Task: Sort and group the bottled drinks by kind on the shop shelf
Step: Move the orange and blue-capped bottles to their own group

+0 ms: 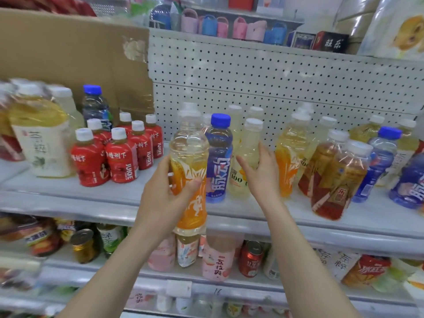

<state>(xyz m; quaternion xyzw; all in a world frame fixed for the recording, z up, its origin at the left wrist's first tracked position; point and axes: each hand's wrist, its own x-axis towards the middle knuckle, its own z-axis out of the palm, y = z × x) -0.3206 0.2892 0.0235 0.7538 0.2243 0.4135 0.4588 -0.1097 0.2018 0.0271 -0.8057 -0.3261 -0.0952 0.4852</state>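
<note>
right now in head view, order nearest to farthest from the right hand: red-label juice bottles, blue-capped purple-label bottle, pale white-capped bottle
1. pale white-capped bottle, at the right hand
2. blue-capped purple-label bottle, just left
3. red-label juice bottles, far left

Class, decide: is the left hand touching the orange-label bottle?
Touching. The head view shows the left hand wrapped round the orange-label bottle, with its thumb pressed across the label.
</note>
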